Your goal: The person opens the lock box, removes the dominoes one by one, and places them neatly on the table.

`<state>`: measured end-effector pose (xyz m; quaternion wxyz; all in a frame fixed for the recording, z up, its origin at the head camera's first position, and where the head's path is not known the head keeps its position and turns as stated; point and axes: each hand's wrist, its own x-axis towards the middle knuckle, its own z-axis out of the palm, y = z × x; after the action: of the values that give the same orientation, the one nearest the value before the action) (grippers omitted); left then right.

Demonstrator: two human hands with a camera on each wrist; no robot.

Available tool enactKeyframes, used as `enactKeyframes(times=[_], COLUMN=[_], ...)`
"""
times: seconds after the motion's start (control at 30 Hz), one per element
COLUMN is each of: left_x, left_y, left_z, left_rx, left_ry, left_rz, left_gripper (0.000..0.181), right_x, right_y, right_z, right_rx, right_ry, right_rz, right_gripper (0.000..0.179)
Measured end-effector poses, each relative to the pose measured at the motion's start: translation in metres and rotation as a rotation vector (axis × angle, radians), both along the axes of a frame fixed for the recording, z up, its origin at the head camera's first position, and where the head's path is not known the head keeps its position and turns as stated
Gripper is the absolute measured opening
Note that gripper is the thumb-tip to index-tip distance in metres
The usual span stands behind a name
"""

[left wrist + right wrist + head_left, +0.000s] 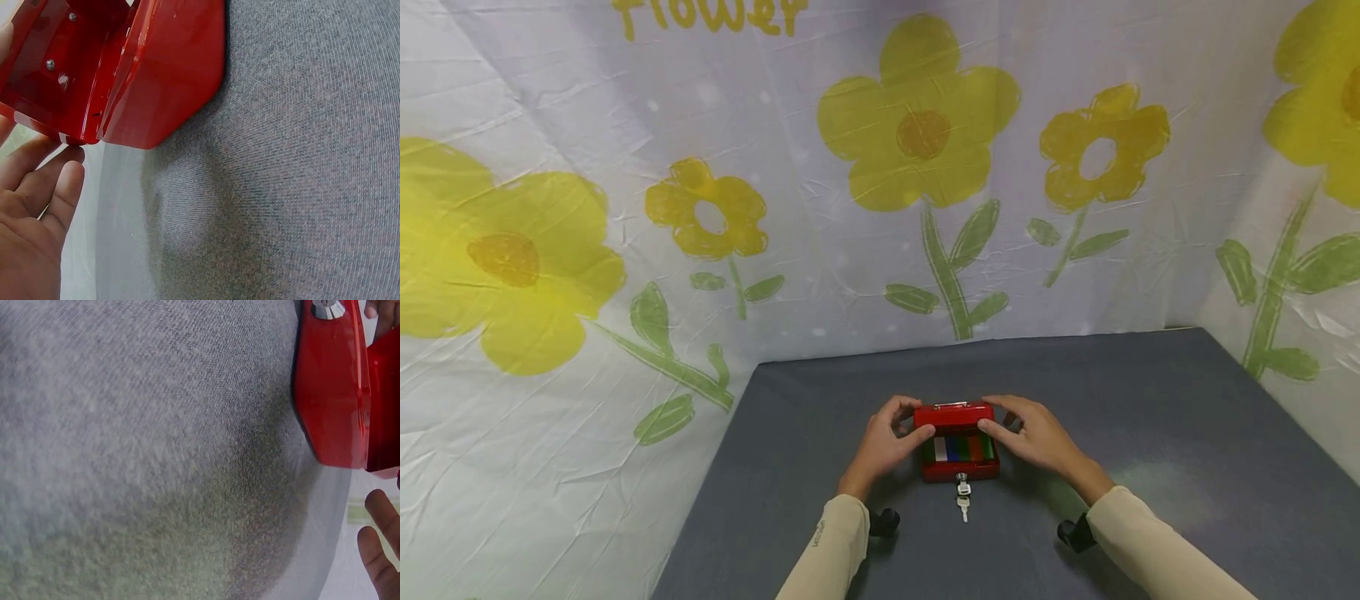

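A small red cash box (960, 473) sits on the grey table with its lid (953, 419) raised. Coloured strips in white, blue, green and orange (953, 450) show inside it. Two silver keys (963, 500) hang from the lock at the front. My left hand (883, 444) holds the lid's left end, thumb at its near edge and fingers behind. At the right end my right hand (1036, 435) grips the lid the same way. The left wrist view shows screw heads inside the lid (81, 69); the right wrist view shows the round lock (328, 309).
The grey table (820, 400) has its back edge against a white sheet (820, 275) printed with yellow flowers. Dark straps with small black devices (886, 522) sit at both cuffs, close over the tabletop.
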<state>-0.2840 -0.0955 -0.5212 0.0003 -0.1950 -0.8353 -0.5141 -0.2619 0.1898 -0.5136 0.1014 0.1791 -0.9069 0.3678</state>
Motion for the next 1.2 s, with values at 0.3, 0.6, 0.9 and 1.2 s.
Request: enactKeyframes(times=[0.3, 0.6, 0.9, 1.2], left_x=[-0.002, -0.001, -0.006, -0.009], left_y=[0.002, 0.006, 0.010, 0.017], left_z=[-0.003, -0.001, -0.004, -0.003], left_rx=[0.036, 0.061, 0.089, 0.063], left_ry=[-0.008, -0.038, -0.025, 0.000], left_rz=[0.006, 0.046, 0.102, 0.173], left_gripper=[0.046, 0.044, 0.037, 0.036], right_x=[0.001, 0.001, -0.002, -0.006], right_y=[-0.004, -0.006, -0.005, -0.007], right_z=[0.001, -0.001, -0.003, 0.002], right_rx=[0.007, -0.004, -0.057, -0.112], right_ry=[-0.019, -0.003, -0.023, -0.054], right_rz=[-0.033, -0.017, -0.027, -0.062], right_gripper=[0.052, 0.051, 0.052, 0.054])
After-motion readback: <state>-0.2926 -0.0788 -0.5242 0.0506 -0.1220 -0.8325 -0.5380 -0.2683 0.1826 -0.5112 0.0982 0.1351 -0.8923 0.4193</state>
